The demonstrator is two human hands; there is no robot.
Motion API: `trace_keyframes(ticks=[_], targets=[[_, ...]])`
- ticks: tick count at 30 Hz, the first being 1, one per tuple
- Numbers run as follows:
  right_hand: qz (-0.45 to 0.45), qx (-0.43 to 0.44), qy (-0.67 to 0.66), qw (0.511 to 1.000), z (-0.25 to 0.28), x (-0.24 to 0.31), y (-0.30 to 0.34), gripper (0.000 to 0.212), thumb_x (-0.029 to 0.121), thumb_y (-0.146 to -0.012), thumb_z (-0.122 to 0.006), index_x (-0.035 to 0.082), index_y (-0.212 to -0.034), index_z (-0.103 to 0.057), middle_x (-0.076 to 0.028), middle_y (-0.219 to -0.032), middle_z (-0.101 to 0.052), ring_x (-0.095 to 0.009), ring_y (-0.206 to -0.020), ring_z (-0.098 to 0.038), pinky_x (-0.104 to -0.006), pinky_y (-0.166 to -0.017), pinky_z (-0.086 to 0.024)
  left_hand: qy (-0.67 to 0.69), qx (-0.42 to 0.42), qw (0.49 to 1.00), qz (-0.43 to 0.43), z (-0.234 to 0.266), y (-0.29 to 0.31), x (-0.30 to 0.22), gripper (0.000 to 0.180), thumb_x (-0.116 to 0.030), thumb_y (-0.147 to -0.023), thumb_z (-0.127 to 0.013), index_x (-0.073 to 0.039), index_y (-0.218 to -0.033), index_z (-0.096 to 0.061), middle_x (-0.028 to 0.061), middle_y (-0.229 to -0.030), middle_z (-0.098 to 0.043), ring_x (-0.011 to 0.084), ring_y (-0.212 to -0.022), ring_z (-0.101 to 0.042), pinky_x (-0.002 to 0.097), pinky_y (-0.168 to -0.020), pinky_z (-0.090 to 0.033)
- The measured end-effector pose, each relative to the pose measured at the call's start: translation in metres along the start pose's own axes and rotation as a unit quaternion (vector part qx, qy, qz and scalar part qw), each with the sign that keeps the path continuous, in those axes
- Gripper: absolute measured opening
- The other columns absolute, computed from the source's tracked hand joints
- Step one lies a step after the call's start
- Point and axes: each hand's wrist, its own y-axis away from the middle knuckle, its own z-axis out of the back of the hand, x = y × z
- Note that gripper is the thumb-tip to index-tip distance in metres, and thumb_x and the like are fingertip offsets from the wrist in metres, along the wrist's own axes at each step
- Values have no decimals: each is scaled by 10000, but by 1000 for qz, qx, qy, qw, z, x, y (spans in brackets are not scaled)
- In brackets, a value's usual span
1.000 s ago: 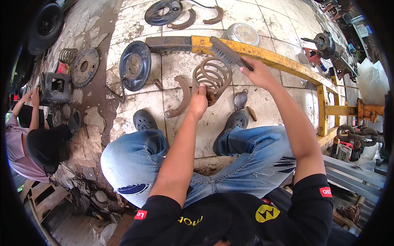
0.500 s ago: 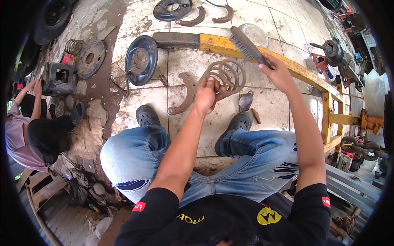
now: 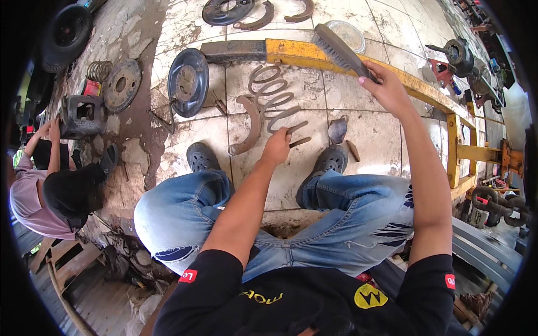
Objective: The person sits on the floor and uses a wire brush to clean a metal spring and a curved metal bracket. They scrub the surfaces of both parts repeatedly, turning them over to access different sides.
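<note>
My left hand [image 3: 277, 147] is closed on the near end of a rusty coil spring [image 3: 274, 101], whose coils stretch away from me over the tiles. In my right hand [image 3: 388, 91] is the dark handle of a wire brush [image 3: 340, 49], raised with its bristles facing left and down. A rusty curved brake shoe [image 3: 250, 126] lies just left of the spring. Beyond that shoe is a black round brake backing plate [image 3: 188, 83]. Near my right foot lie a small dark metal piece [image 3: 337, 131] and a short brown piece [image 3: 353, 150].
A yellow and black steel frame [image 3: 297, 51] crosses the floor ahead and runs down the right side. Further off lie another backing plate [image 3: 227, 10], two brake shoes and a round pale lid [image 3: 346, 36]. On the left, another person [image 3: 45, 190] holds a dark boxy part [image 3: 82, 116].
My left hand has lowered and tipped the spring, so its coils now show lengthwise instead of end-on. The brush stays raised in my right hand, which has shifted slightly right.
</note>
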Motion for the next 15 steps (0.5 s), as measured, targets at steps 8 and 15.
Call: trace_keyframes(ticks=[8, 15], targets=[[-58, 34, 33, 997, 8, -4, 20, 503, 281, -893, -657, 28, -1314, -544, -108, -922, -671, -107, -679, -583, -296, -656, -486, 44, -102, 993, -37, -15, 12, 32, 299, -227, -925, -619, -31, -1149, -645, 226, -1092, -629, 388, -995, -613, 431, -883, -474], [-21, 13, -63, 998, -155, -64, 36, 495, 419, -962, -563, 1, -1227, -550, -237, -964, -675, -356, -895, -672, -420, -782, -508, 86, -86, 992, 32, -21, 25, 31, 298, -232, -925, -636, -56, -1165, -667, 212, -1061, -659, 377, -956, -640, 416, -852, -504]])
